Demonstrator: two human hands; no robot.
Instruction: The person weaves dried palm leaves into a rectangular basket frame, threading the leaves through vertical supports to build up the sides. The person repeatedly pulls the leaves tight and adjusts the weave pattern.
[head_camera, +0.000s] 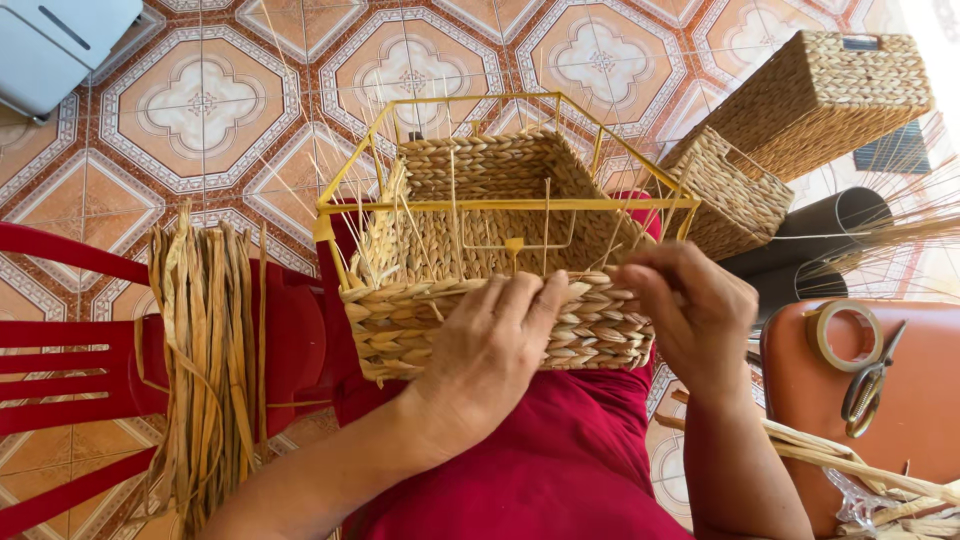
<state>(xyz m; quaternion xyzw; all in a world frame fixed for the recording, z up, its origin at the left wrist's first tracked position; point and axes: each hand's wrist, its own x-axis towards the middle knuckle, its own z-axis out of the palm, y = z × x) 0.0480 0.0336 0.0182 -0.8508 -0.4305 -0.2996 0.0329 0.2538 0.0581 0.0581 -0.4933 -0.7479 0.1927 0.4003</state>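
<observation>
A half-woven straw basket (480, 230) on a yellow wire frame (450, 206) rests on my lap, which is covered in red cloth. My left hand (490, 350) lies flat against the near woven wall, fingers pressing the braided rows. At the wall's right corner, my right hand (685, 310) has its fingers curled on the top braid; what it pinches is hidden. Thin upright stakes stick out of the weave.
A bundle of dried straw strips (205, 350) hangs over a red plastic chair (70, 360) at left. Two finished woven baskets (800, 110) lie at upper right. A brown stool (900, 390) holds a tape roll (843, 335) and scissors (868, 385). Loose straw lies at lower right.
</observation>
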